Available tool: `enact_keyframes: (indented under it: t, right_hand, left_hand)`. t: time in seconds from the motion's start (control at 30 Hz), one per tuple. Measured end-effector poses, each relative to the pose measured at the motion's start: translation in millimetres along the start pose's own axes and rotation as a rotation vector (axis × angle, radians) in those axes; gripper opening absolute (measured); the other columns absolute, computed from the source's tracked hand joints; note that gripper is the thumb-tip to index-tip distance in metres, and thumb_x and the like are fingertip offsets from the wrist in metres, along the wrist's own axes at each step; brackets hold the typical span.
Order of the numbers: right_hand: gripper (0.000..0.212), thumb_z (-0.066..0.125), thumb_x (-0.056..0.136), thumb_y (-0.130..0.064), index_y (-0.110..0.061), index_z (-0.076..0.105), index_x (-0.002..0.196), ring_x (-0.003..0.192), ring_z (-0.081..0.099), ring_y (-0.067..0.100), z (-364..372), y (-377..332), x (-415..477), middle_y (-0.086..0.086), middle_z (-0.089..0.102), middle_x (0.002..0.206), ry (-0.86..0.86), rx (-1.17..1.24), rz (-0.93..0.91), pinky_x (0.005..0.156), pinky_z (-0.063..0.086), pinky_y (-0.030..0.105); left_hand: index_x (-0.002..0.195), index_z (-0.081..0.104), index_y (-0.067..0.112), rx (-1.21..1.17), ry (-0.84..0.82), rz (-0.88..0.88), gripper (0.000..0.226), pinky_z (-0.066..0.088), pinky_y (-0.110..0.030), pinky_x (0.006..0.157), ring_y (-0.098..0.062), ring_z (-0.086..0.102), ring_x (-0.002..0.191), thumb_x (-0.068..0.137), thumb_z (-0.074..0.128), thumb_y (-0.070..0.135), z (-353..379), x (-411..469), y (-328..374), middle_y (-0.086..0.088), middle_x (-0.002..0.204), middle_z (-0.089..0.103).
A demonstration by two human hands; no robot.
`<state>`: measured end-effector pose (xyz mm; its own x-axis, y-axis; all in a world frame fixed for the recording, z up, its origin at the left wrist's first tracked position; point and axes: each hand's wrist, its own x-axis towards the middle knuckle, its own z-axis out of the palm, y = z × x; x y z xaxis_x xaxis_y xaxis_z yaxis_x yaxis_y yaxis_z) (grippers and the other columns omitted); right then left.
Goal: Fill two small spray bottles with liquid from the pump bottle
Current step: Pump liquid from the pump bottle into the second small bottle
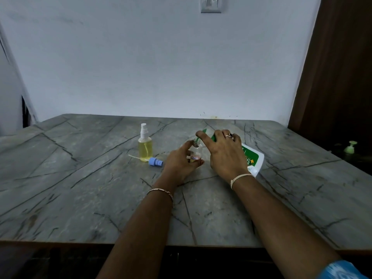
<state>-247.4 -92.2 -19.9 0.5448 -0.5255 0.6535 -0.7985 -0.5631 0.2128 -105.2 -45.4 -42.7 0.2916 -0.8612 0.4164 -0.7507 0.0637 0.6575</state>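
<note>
My left hand grips a small clear spray bottle that stands uncapped on the table, with a little yellow liquid at its bottom. My right hand holds the tilted white pump bottle with a green label; its green nozzle points at the small bottle's open neck and my forefinger lies over the nozzle. A second small spray bottle, filled with yellow liquid and closed with a white sprayer, stands to the left. A blue sprayer cap with its dip tube lies beside it.
The grey marble table reaches the white wall behind. A dark wooden panel stands at the right, with a green pump top low in the shadow beside it. A switch plate is on the wall.
</note>
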Motion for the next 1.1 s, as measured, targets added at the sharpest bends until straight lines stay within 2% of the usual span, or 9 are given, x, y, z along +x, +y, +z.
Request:
enact_keyframes:
  t: [0.37, 0.47, 0.6, 0.8, 1.0, 1.1]
  right_hand:
    - [0.070, 0.060, 0.079, -0.015, -0.032, 0.028, 0.138, 0.109, 0.048, 0.032, 1.2, -2.7, 1.8, 0.011, 0.054, 0.114, 0.009, -0.014, 0.011, 0.093, 0.038, 0.048]
    - [0.074, 0.063, 0.078, -0.013, -0.033, 0.027, 0.140, 0.109, 0.050, 0.033, 1.6, -2.5, -0.4, 0.012, 0.054, 0.112, 0.012, -0.028, 0.001, 0.092, 0.039, 0.049]
    - [0.075, 0.062, 0.079, -0.011, -0.033, 0.027, 0.141, 0.109, 0.050, 0.034, 0.6, -0.2, -0.4, 0.013, 0.055, 0.113, 0.008, -0.036, -0.001, 0.093, 0.039, 0.050]
    - [0.069, 0.062, 0.081, -0.019, -0.031, 0.027, 0.139, 0.114, 0.047, 0.031, -2.9, -4.5, 3.3, 0.011, 0.052, 0.120, -0.030, 0.008, 0.023, 0.096, 0.036, 0.047]
    - [0.072, 0.058, 0.081, -0.011, -0.033, 0.025, 0.141, 0.111, 0.049, 0.033, -2.8, -1.4, -1.9, 0.013, 0.053, 0.114, -0.001, -0.013, 0.002, 0.094, 0.037, 0.049]
    - [0.072, 0.061, 0.080, -0.013, -0.033, 0.026, 0.140, 0.111, 0.049, 0.033, -4.0, -2.4, -0.9, 0.013, 0.053, 0.115, -0.015, -0.010, 0.013, 0.094, 0.037, 0.049]
  left_hand:
    - [0.128, 0.049, 0.029, -0.055, -0.002, 0.029, 0.058, 0.052, -0.030, 0.085, -0.015, 0.065, 0.092, 0.077, 0.076, 0.033, -3.0, -4.2, 2.8, 0.000, 0.109, 0.067]
    - [0.130, 0.047, 0.030, -0.064, -0.003, 0.019, 0.061, 0.053, -0.031, 0.086, -0.014, 0.064, 0.090, 0.077, 0.076, 0.034, -2.3, -2.9, 0.8, -0.001, 0.110, 0.067]
    - [0.135, 0.044, 0.030, -0.063, -0.009, -0.002, 0.068, 0.052, -0.035, 0.090, -0.017, 0.065, 0.098, 0.076, 0.076, 0.034, -1.6, -1.6, 0.2, -0.003, 0.115, 0.066]
    - [0.135, 0.044, 0.028, -0.036, -0.011, 0.023, 0.066, 0.049, -0.026, 0.087, -0.017, 0.064, 0.101, 0.078, 0.075, 0.034, -1.5, -1.8, 0.3, -0.004, 0.116, 0.066]
    - [0.131, 0.047, 0.029, -0.067, -0.004, 0.021, 0.062, 0.052, -0.035, 0.091, -0.018, 0.064, 0.100, 0.076, 0.077, 0.033, -0.9, -2.2, -0.3, -0.005, 0.113, 0.067]
    - [0.130, 0.047, 0.030, -0.052, -0.004, 0.020, 0.061, 0.051, -0.030, 0.088, -0.017, 0.064, 0.099, 0.076, 0.076, 0.034, -1.0, -2.1, -0.1, -0.003, 0.113, 0.067]
